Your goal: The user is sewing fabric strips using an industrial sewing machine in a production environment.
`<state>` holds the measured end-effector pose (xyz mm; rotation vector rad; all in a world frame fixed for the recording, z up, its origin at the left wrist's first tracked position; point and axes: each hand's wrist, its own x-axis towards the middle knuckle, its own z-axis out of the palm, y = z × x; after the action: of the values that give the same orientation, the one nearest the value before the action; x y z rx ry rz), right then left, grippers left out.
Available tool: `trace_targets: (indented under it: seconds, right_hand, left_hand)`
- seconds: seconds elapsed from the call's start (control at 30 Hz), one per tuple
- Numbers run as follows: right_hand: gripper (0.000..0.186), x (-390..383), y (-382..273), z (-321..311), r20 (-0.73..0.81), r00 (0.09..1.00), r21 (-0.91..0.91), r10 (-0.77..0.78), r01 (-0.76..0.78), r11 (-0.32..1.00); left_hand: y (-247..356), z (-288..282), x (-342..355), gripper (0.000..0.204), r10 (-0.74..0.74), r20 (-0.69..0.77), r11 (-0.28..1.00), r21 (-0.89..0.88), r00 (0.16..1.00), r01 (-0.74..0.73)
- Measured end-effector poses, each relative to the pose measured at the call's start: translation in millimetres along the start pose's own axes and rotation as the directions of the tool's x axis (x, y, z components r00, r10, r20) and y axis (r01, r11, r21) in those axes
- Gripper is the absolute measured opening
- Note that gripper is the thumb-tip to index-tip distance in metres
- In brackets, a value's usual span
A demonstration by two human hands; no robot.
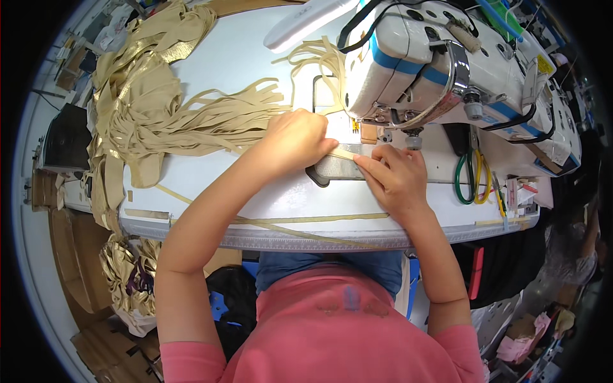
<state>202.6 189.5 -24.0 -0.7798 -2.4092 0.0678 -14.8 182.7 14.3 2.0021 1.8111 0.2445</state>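
A narrow beige fabric strip (343,154) is stretched between my two hands, just in front of the sewing machine's needle area. My left hand (297,139) is closed, pinching the strip's left part between thumb and fingers. At the other end, the thumb and index finger of my right hand (397,177) grip it. Beneath the strip lies the machine's metal plate (337,170). The white sewing machine (393,64) with blue bands stands just beyond my hands, its lamp lighting the needle area. Left of my left hand spreads a bundle of long beige strips (211,121).
A heap of beige and gold fabric (143,96) hangs over the table's left side. Green-handled scissors (465,179) and yellow-handled scissors (483,182) lie at the right. More strips (322,57) curl behind the plate. A ruler tape (306,241) runs along the front edge.
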Motion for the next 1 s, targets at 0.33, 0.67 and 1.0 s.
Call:
trace_targets:
  seconds: [0.33,0.67,1.0]
  right_hand:
    - [0.021,-2,0,2,-0.016,1.000,-0.029,-0.024,0.024,0.999]
    - [0.023,11,9,10,0.025,1.000,-0.131,-0.017,0.021,0.991]
    - [0.024,9,22,19,-0.045,0.999,-0.112,-0.019,0.014,0.994]
  left_hand:
    - [-4,45,-16,0.017,0.733,-0.417,0.679,0.400,0.537,-0.616]
    - [-19,27,19,0.022,0.827,-0.374,0.550,0.385,0.419,-0.741]
    - [-34,17,41,0.023,0.873,-0.288,0.479,0.355,0.394,-0.803]
